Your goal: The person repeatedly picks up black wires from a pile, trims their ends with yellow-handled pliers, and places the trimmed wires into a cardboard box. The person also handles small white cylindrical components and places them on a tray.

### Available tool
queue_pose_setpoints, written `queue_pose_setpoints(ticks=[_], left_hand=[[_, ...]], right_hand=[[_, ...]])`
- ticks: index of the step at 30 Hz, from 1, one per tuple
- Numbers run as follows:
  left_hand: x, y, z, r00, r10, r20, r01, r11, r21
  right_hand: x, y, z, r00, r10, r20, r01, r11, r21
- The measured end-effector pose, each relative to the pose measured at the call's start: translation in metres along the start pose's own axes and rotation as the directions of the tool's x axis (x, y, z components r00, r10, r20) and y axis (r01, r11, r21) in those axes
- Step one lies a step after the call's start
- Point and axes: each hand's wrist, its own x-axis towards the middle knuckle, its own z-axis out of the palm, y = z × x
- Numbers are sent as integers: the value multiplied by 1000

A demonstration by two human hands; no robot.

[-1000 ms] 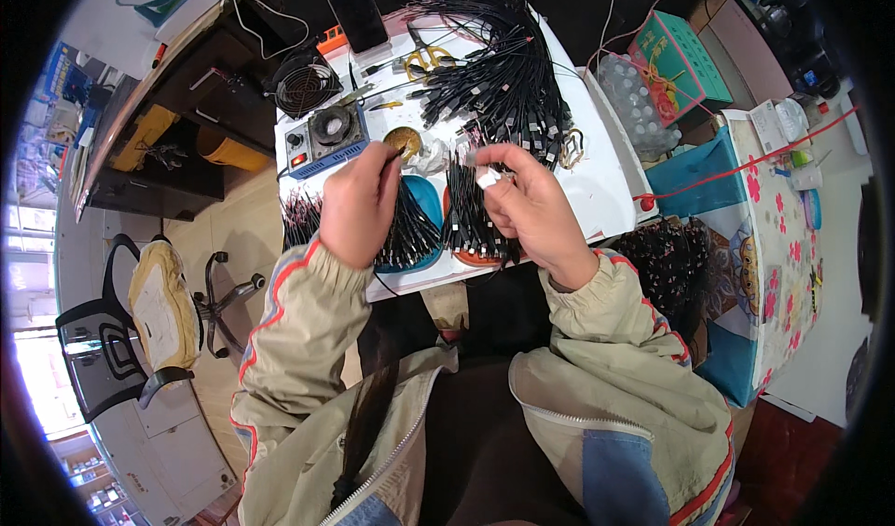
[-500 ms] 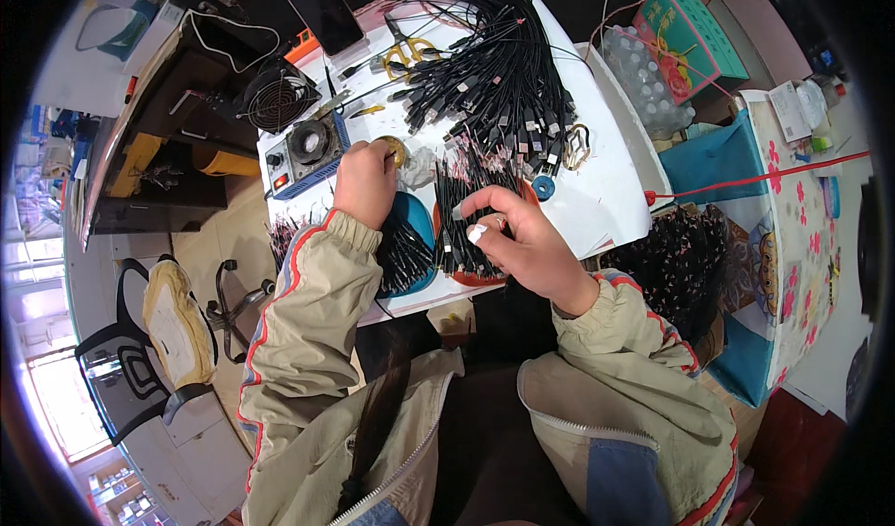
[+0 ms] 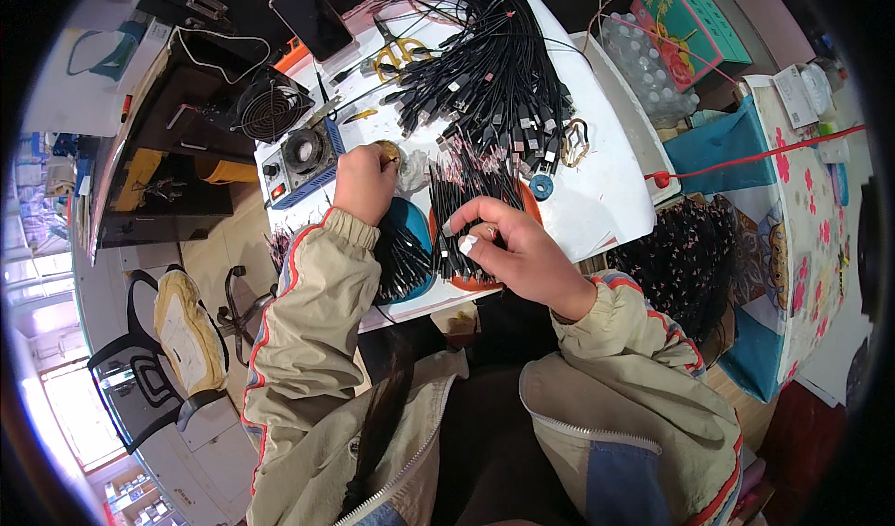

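Note:
My left hand (image 3: 364, 186) is closed, its fingertips at the edge of a small round brass-coloured tin (image 3: 388, 150). Whatever they pinch is hidden. Over an orange tray (image 3: 533, 207) of short black cables (image 3: 449, 191) hovers my right hand (image 3: 530, 258), its fingers curled and the thumb close to the index fingertip. White wrapping shows at the thumb's end; I cannot make out what lies between the fingers. Between my hands, more black cables (image 3: 399, 258) rest in a blue tray (image 3: 421, 288). A clump of clear plastic (image 3: 415, 172) sits beside the tin.
Long black USB cables (image 3: 494, 79) heap across the table's far side. Left of the tin stand a blue soldering unit (image 3: 308, 158) and a small fan (image 3: 270, 107). Yellow-handled scissors (image 3: 401, 53), a phone (image 3: 310, 18) and a blue tape roll (image 3: 540, 187) lie around them.
The whole view has shifted slightly. My right hand has moved a little left over the cables, fingers still curled. My left hand stays at the brass tin.

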Motion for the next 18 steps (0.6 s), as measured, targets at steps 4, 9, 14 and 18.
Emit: queue_pose_setpoints(ticks=[4,9,14,18], left_hand=[[2,4,-7,997,-50,55,53,997,-57],[-3,0,-27,994,-104,24,105,990,-91],[-9,-13,-44,993,31,-116,-29,999,19],[-16,-23,-53,973,119,-199,-102,991,90]], right_hand=[[0,4,2,999,-33,-7,33,999,-22],[-4,1,-1,1000,-16,10,16,1000,-22],[-5,-1,6,1000,8,21,-7,999,-40],[-5,6,13,996,-76,37,81,985,-149]])
